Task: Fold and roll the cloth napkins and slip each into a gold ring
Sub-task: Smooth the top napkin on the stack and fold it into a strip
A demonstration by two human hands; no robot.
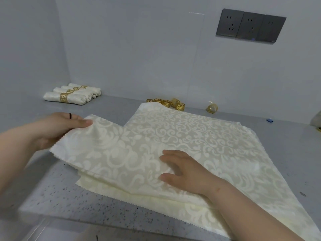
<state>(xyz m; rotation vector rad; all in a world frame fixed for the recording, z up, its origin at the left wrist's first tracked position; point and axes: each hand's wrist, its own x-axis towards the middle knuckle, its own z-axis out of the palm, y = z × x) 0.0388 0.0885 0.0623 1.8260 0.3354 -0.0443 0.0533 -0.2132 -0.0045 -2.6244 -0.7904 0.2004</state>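
Two hands are on the top napkin (173, 136), and the fold turns on how they sit against it. Your left hand (59, 129) pinches the napkin's left edge, thumb on top and fingers beneath, and holds that flap raised off the counter (69, 193). Your right hand (184, 169) lies flat with straight fingers on the cloth's near-middle, pressing it down and grasping nothing. The lifted flap lies to the left of that pressing hand, so the cloth's free side is yours to carry across towards the right, with the flat palm as the anchor (judging by the grip, this looks like the first fold, not yet laid).

Beneath the top napkin lies at least one more cream napkin (121, 202), its zigzag edge showing at the near side; how many are stacked I cannot tell.

Beyond the napkin's far edge, loose gold rings (166, 102) sit in a cluster just beside it, one further ring (212, 108) apart to their right. Far left of the napkin, by the wall corner, four finished rolls (73, 94) rest side by side, each inside its ring. No container holds anything else here.
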